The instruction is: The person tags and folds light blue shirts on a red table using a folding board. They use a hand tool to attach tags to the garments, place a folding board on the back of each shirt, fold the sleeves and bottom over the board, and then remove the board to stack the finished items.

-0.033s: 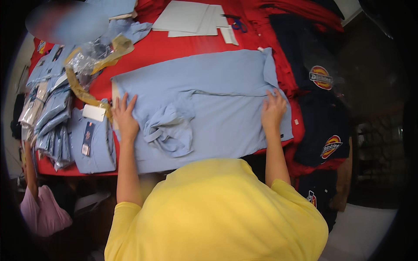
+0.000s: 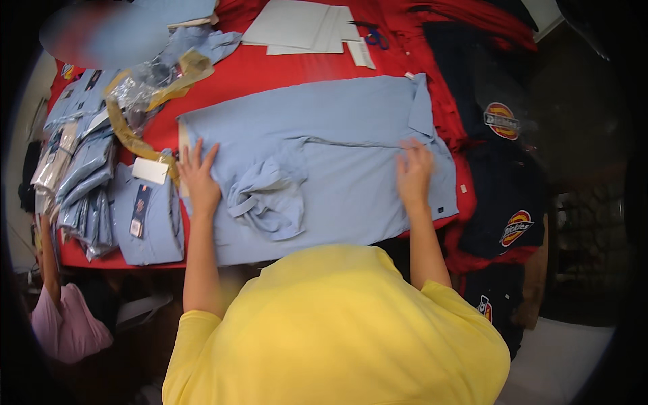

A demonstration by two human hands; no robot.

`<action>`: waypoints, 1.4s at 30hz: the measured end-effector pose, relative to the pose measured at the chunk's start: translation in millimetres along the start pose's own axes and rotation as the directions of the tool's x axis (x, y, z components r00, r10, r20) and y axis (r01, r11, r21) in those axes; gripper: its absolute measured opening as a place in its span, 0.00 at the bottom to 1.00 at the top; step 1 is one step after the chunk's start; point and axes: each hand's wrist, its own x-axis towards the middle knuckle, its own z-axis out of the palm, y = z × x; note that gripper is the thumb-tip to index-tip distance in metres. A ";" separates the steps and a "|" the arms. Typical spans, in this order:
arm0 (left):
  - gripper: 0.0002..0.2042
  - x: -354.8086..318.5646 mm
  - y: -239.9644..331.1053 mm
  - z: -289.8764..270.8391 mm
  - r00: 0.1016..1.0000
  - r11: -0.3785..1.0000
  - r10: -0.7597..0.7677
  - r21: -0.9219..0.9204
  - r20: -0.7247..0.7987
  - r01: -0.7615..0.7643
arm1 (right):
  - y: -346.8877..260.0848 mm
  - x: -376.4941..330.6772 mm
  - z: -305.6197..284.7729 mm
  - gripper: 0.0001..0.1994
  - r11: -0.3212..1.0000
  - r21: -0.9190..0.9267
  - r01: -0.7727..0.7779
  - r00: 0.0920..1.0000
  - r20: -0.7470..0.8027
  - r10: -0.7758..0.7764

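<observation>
A light blue shirt (image 2: 358,182) lies spread across the red-covered table, one long side folded inward over it. Its sleeve (image 2: 270,199) is bunched in a crumpled heap left of the middle. Fingers spread, my left hand (image 2: 200,179) rests on the shirt's left end, beside a strip of pale board (image 2: 183,148) that peeks from under the cloth. My right hand (image 2: 414,172) is over the right end, near the folded-back corner; its fingers are extended and slightly smeared by motion. Neither hand grips anything.
Bagged blue shirts (image 2: 88,169) and a tagged folded shirt (image 2: 148,229) lie at left, with yellow-edged clear plastic (image 2: 138,98) above. White boards (image 2: 297,27) and blue-handled scissors (image 2: 378,39) lie at the back. Dark garments (image 2: 496,182) line the right; a person in pink (image 2: 71,324) is at lower left.
My right hand has shifted a little to the left over the shirt. My left hand stays at the left end, and the whole view has shifted slightly.
</observation>
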 end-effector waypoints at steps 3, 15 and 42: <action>0.25 2.8 -3.6 0.1 0.997 0.984 0.083 -0.160 -0.001 -0.082 | -123.3 -25.6 6.9 0.28 0.846 0.501 0.181 0.926 0.203 -0.319; 0.11 0.6 -11.5 -2.7 1.000 0.943 -0.016 -0.332 -0.002 0.014 | -190.8 -22.3 -20.5 0.13 0.647 0.753 -0.122 0.273 0.652 -0.708; 0.12 25.3 -39.4 -22.0 0.911 0.866 0.095 -0.484 0.401 0.123 | -170.6 -142.9 79.8 0.46 0.759 0.209 -0.616 0.091 0.977 -0.195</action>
